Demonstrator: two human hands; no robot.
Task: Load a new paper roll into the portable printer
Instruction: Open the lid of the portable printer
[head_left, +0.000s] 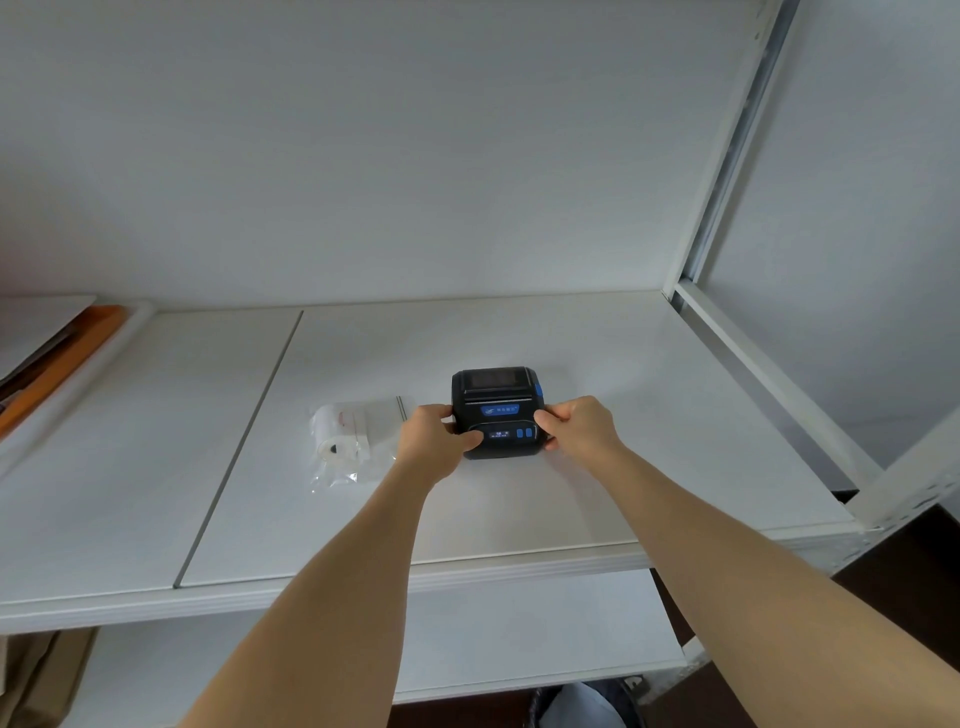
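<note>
A small black portable printer with blue buttons and a blue label stands on the white shelf, its lid closed. My left hand grips its left side, thumb on the front panel. My right hand grips its right side. To the left of the printer lies a white paper roll inside a clear plastic bag, touching neither hand.
The shelf's front edge runs below my forearms, with a lower shelf beneath. A white metal upright and a rail bound the right side. At the far left lies a stack with an orange item.
</note>
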